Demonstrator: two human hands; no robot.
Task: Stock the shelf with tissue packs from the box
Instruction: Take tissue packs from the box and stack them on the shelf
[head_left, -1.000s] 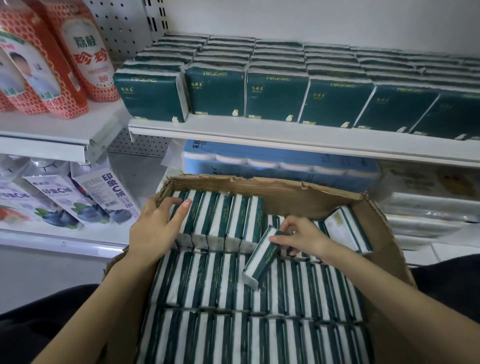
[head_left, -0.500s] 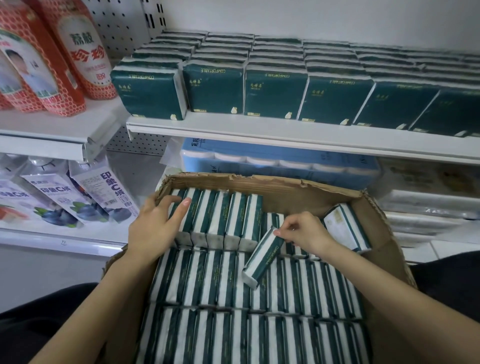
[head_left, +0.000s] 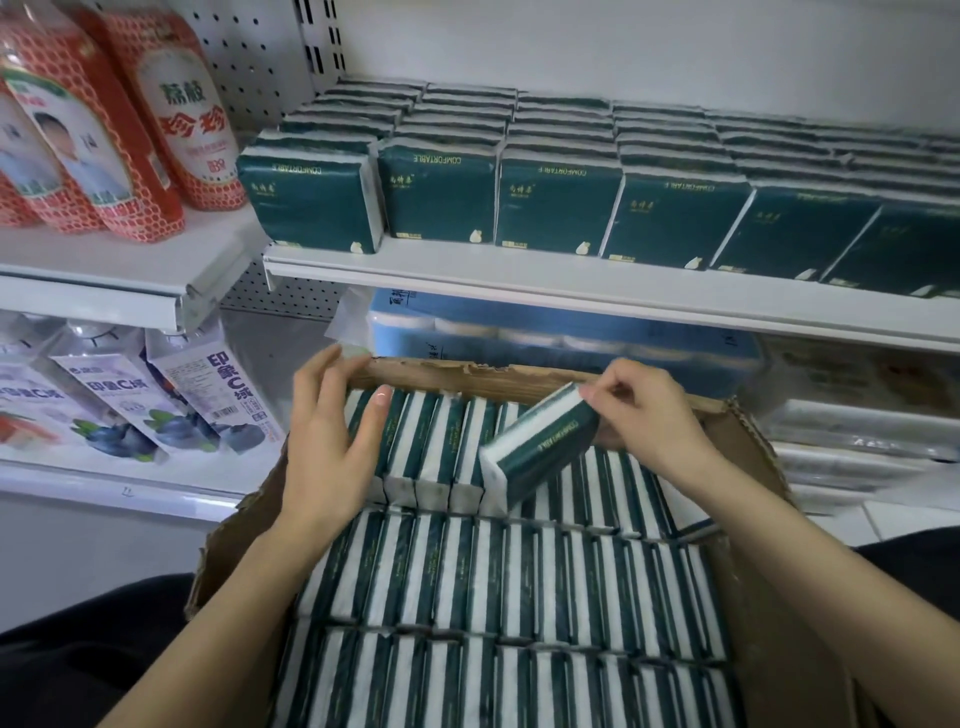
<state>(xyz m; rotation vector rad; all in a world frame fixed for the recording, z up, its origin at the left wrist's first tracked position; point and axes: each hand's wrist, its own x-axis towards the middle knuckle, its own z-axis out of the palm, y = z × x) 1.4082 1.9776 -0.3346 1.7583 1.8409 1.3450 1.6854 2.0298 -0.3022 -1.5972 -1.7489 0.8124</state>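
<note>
A brown cardboard box (head_left: 748, 431) in front of me holds several rows of dark green and white tissue packs (head_left: 493, 577) standing on edge. My right hand (head_left: 641, 415) pinches the far end of one tissue pack (head_left: 540, 449), which is tilted and raised out of the back row. My left hand (head_left: 327, 441) lies with straight fingers against the left end of that back row, its fingertips at the box's far rim. Above the box, the white shelf (head_left: 571, 283) carries several rows of matching green packs (head_left: 441, 200).
Red bottles (head_left: 150, 135) stand on the upper left shelf, and white pouches (head_left: 213, 395) with blue fruit sit below them. A blue wrapped bundle of paper rolls (head_left: 519, 332) lies under the tissue shelf, just behind the box. Clear wrapped goods sit at the lower right.
My right hand has lifted the tilted pack higher and farther back out of the row. My left hand has slid forward until its fingertips reach the box's far rim.
</note>
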